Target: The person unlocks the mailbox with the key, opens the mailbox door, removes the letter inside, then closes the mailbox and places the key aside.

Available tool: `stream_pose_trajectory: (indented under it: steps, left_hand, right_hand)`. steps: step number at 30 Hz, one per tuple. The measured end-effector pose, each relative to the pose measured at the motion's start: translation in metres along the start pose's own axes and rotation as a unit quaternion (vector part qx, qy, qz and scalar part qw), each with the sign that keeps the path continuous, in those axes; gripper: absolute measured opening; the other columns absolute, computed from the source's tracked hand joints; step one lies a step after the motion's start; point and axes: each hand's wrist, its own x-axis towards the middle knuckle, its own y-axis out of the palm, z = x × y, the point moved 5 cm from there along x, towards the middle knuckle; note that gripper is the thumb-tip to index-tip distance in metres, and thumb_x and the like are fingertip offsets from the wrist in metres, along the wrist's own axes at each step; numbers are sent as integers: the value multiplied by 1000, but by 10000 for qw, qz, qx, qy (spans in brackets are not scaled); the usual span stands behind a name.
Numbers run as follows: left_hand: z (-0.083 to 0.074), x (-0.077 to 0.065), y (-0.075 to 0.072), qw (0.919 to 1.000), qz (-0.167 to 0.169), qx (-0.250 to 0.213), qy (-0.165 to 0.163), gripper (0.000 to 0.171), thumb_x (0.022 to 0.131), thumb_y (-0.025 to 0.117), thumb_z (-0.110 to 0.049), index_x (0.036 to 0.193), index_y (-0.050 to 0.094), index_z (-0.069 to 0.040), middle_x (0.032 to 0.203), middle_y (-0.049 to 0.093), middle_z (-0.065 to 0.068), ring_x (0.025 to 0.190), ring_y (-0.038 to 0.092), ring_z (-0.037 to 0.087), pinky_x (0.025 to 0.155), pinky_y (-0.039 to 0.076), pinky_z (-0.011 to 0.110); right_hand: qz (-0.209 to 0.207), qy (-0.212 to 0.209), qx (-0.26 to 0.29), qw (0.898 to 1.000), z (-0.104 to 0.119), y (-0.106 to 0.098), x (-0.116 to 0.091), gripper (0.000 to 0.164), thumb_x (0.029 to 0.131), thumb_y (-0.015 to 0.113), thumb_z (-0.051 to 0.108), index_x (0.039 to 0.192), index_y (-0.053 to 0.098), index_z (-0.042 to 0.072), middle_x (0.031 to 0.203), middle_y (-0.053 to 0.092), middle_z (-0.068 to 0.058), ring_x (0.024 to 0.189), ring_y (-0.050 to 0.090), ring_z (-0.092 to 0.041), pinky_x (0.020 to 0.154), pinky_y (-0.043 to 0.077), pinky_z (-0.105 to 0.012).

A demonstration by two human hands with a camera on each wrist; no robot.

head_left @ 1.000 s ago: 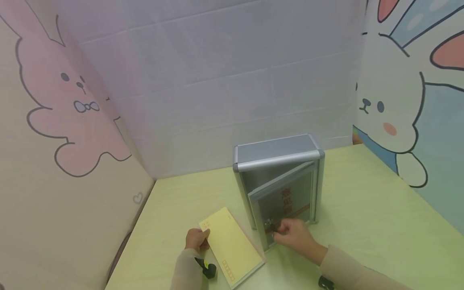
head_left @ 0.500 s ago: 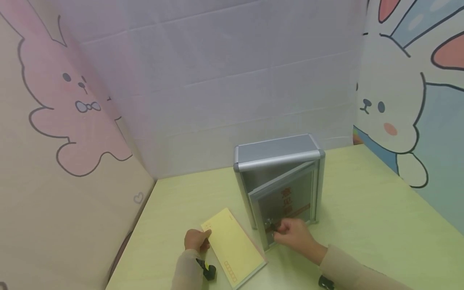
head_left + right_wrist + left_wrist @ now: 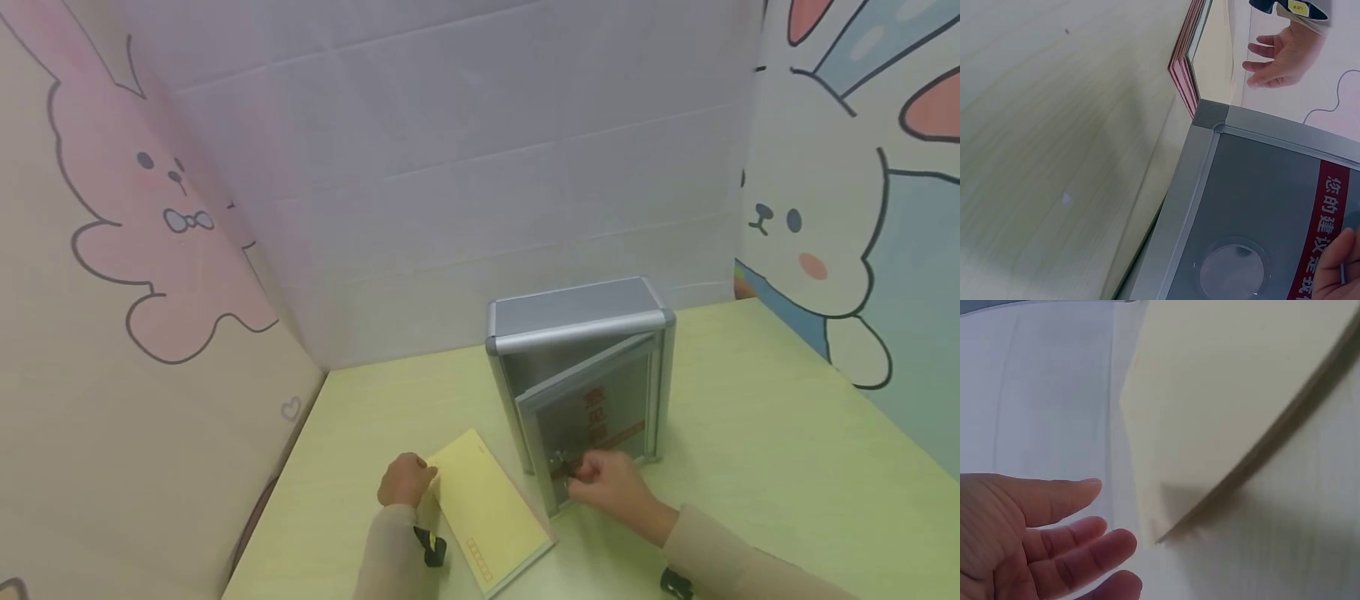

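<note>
A silver metal box (image 3: 576, 308) with red lettering stands on the table. Its hinged door (image 3: 622, 408) hangs ajar toward me. My right hand (image 3: 617, 489) pinches a small dark key (image 3: 567, 470) at the door's lock; in the right wrist view only some fingers (image 3: 1335, 265) show, beside the red strip. Left of the door lies a stack of envelopes (image 3: 491, 508), a yellow one on top. My left hand (image 3: 405, 481) is at the stack's far left corner. In the left wrist view its loosely bent fingers (image 3: 1085, 556) are apart from the envelope corner, holding nothing.
The pale yellow-green table (image 3: 750, 433) extends to both sides of the box. A white cloth wall (image 3: 450, 183) rises behind it, and rabbit-printed panels (image 3: 810, 208) flank the table. In the right wrist view the stack's pink and white edges (image 3: 1185, 72) adjoin the door corner.
My left hand has let go of the envelopes' corner and lifted slightly, turning back upward. The stack has shifted a little to the right. My right hand and the door keep their position.
</note>
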Motion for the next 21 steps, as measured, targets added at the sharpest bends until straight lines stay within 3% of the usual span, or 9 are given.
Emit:
stream_pose_trajectory:
  steps: [3,6,12,18,21]
  left_hand:
    - [-19,-2,-5,9992,-20,212,327,25,85,68,-18,101,67,0,95,68,17,61,56,18,51,47,34]
    - [-40,-2,-8,9964,-10,178,827,27,84,69,-17,105,67,-1,92,69,15,59,57,17,49,46,30]
    - [-78,-1,-16,9805,13,-246,1951,27,86,68,-18,109,67,-3,90,70,11,73,65,24,57,50,35]
    - [-95,1,-20,9698,96,-588,2363,29,88,68,-18,113,65,-5,93,70,12,78,65,26,63,51,40]
    - [-101,3,-19,9622,317,-980,2522,30,88,67,-16,115,64,-3,93,70,13,78,65,26,67,52,40]
  right_hand:
    - [33,10,20,10000,0,0,0,23,69,67,6,58,47,9,52,39,15,44,29,7,41,29,-18]
    - [42,-6,28,10000,0,0,0,23,69,67,6,58,47,9,53,39,15,45,29,7,41,29,-18]
    - [-56,-120,-50,9999,0,-1,-1,23,68,67,5,57,47,8,52,39,16,45,29,8,40,29,-18]
    - [37,-125,-96,9999,3,-1,-1,23,69,67,5,58,47,8,53,42,15,44,29,8,40,30,-17]
    - [55,-72,-64,9999,3,-1,-1,22,69,67,5,58,48,8,53,43,14,44,30,7,40,30,-18]
